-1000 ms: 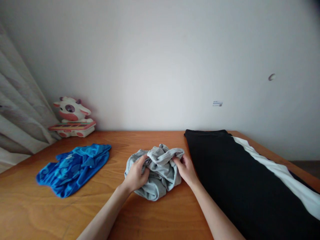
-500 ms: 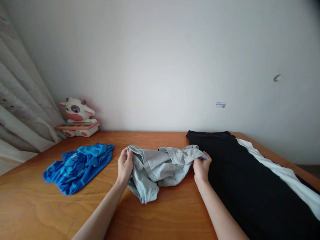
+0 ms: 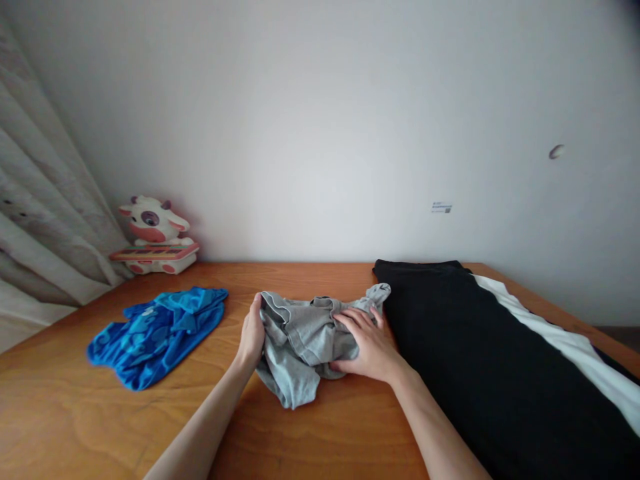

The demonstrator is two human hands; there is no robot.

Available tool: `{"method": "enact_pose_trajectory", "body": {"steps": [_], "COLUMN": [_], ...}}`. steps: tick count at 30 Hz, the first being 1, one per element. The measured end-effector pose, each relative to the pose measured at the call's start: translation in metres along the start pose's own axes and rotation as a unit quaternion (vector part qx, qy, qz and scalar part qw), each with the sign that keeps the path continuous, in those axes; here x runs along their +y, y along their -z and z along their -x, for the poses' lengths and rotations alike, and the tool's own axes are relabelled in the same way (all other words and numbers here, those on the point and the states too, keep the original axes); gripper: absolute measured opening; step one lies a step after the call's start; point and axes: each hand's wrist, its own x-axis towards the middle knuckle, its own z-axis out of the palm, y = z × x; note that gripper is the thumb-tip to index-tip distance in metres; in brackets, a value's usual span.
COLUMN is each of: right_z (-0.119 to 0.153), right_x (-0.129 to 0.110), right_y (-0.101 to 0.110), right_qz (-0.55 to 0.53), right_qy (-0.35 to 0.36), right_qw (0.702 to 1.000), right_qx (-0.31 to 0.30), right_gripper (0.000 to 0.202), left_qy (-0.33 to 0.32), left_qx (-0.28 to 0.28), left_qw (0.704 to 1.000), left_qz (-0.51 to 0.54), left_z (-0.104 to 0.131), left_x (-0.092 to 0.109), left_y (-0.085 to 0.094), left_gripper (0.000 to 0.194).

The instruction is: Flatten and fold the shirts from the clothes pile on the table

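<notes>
A crumpled light grey garment (image 3: 305, 340) lies bunched on the wooden table in front of me; its folds hide what kind it is. My left hand (image 3: 253, 333) is closed on its left edge, with the fingers partly hidden behind the cloth. From the right, my right hand (image 3: 370, 347) grips a bunched portion, fingers spread over the top and thumb lower down at the front. A twisted end of the cloth sticks up beyond the right fingers.
A crumpled blue patterned garment (image 3: 157, 333) is on the left of the table (image 3: 320, 440). Black cloth with a white stripe (image 3: 475, 360) covers the right side. A cow-shaped toy keyboard (image 3: 155, 250) stands at the back left, near a curtain (image 3: 45, 200). Behind is a wall.
My right hand has let go of the garment's right end and moved left onto its middle-right part. The cloth is bunched narrower. My left hand stays at the left edge.
</notes>
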Motion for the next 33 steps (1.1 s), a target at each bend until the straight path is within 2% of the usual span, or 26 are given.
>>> {"method": "enact_pose_trajectory", "body": {"steps": [2,4,5,7,9,10,13,15,18,20,24,27,30,33], "right_z": [-0.002,-0.005,-0.006,-0.009,-0.011,-0.012,-0.015,-0.017,-0.02,-0.021,-0.02,-0.02,-0.02,-0.022], "right_x": [0.002,0.002,0.002,0.003,0.007,0.01,0.024,0.033,0.044,0.048,0.053,0.056,0.056,0.05], "right_y": [0.001,0.001,0.001,0.001,0.001,0.0,0.001,0.001,0.0,-0.001,-0.005,-0.008,-0.006,-0.001], "right_qz": [0.004,0.003,-0.004,-0.037,-0.127,-0.2,-0.391,-0.47,-0.573,-0.608,-0.655,-0.666,-0.658,-0.647], "right_qy": [-0.003,-0.014,-0.02,-0.037,-0.082,-0.119,-0.22,-0.261,-0.301,-0.314,-0.31,-0.303,-0.304,-0.312], "right_qw": [1.0,0.999,0.998,0.994,0.977,0.955,0.855,0.79,0.687,0.647,0.608,0.588,0.584,0.593], "right_qx": [0.018,0.046,0.061,0.098,0.154,0.187,0.261,0.295,0.331,0.336,0.325,0.344,0.366,0.364], "right_gripper": [0.052,0.024,0.017,0.015,0.02,0.022,0.034,0.038,0.033,0.03,0.031,0.03,0.029,0.034], "left_qy": [0.031,0.039,0.039,0.035,0.03,0.027,0.017,0.002,-0.044,-0.072,-0.091,-0.095,-0.122,-0.167], "left_qx": [0.013,0.022,0.027,0.041,0.054,0.057,0.05,0.03,-0.002,-0.043,-0.167,-0.258,-0.32,-0.316], "left_qw": [0.999,0.999,0.999,0.998,0.997,0.997,0.998,0.999,0.998,0.996,0.979,0.955,0.938,0.929], "left_qz": [-0.004,-0.011,-0.016,-0.029,-0.035,-0.034,-0.028,-0.035,-0.039,-0.015,0.078,0.113,0.056,-0.094], "left_z": [0.0,0.0,0.0,-0.001,-0.002,-0.003,-0.005,-0.005,-0.004,-0.003,0.003,0.01,0.013,0.013], "left_x": [0.001,0.002,0.002,0.0,-0.002,-0.003,-0.006,-0.005,-0.005,-0.005,-0.005,-0.002,0.0,0.0], "left_y": [0.0,0.0,0.0,0.0,0.001,0.001,0.002,0.001,0.0,0.0,0.003,0.006,0.007,0.006], "left_gripper": [0.053,0.053,0.052,0.051,0.05,0.05,0.05,0.051,0.048,0.044,0.049,0.075,0.095,0.094]}}
